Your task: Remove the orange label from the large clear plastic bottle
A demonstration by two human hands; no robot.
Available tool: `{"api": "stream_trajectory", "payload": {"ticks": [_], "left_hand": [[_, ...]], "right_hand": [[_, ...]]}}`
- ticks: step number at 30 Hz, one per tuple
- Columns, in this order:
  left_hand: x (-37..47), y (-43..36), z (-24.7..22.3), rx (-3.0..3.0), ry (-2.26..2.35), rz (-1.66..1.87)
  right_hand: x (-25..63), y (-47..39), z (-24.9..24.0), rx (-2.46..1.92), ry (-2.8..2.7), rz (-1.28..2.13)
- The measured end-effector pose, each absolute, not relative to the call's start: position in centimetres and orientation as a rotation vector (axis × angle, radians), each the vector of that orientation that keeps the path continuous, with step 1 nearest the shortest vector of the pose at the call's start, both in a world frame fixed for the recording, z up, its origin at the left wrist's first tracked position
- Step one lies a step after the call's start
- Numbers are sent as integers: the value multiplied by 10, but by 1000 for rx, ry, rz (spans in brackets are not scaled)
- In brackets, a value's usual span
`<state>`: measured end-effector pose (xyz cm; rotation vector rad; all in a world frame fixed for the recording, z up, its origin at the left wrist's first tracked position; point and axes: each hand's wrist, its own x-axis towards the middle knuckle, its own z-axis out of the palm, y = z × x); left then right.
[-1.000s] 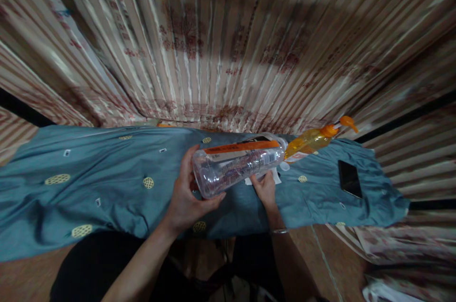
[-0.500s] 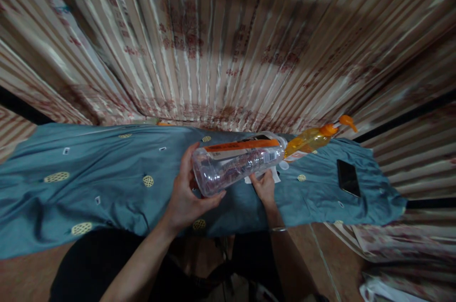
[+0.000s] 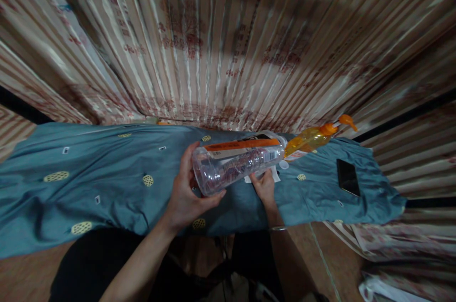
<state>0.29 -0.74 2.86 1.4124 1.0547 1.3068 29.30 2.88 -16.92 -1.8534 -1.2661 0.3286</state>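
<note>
1. The left hand [image 3: 187, 197] is clamped on the broad end of the clear bottle [image 3: 237, 162], with the thumb spread along the near edge and the fingers curling around the far side.
2. The bottle lies slantwise in view, outside the palm, its body stretching right from between thumb and fingers; its orange-banded label faces up.
3. The right hand [image 3: 264, 188] is below the bottle's narrower half, by the white paper [image 3: 276, 175]. Its fingertips are partly hidden, so whether they are together or pressed on anything cannot be told.
4. The orange pump bottle [image 3: 309, 140] appears just past the narrow end, near a small round disc [image 3: 284, 165].
5. A dark phone [image 3: 348, 177] rests farther right on the teal cloth [image 3: 121, 178].
</note>
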Motion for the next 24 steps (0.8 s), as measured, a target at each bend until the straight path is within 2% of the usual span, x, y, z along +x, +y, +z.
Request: {"api": "stream_trajectory", "payload": {"ticks": [24], "left_hand": [[4, -7, 27, 1388, 1060, 1331]], "right_hand": [[290, 28, -168, -1822, -1255, 335]]}}
